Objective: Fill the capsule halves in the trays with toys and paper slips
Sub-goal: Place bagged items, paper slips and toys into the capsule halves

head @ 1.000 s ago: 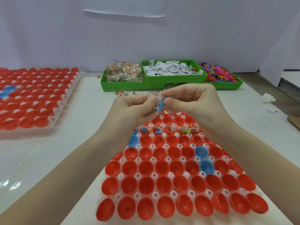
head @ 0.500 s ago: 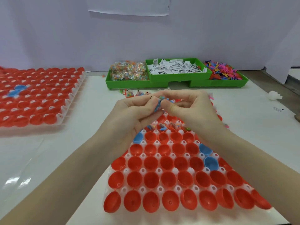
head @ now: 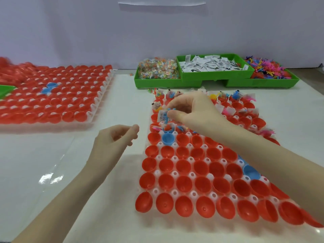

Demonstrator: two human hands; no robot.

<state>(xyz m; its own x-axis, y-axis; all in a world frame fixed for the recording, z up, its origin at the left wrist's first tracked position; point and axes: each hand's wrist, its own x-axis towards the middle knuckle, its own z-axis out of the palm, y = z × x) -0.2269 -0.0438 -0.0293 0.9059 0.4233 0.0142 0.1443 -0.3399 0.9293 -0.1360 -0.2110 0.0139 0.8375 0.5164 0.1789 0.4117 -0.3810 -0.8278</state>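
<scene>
right hand (head: 191,109) pinches blue toy (head: 168,111) w/ paper slip (head: 162,116) over near tray (head: 158,157), left side; drop both squarely into one unfilled half. left hand (head: 114,142) loosely curled, holding nothing, on worktop (head: 52,163).

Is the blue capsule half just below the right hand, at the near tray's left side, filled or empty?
Empty. The blue capsule half shows only its bare inner wall, while the right hand holds a paper slip and blue toy above the cups beyond it.

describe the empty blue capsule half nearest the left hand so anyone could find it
Start at the near tray of red capsule halves. Along its left side, second column, find the empty blue capsule half, just below a filled blue one. Its neighbours are red.
</scene>
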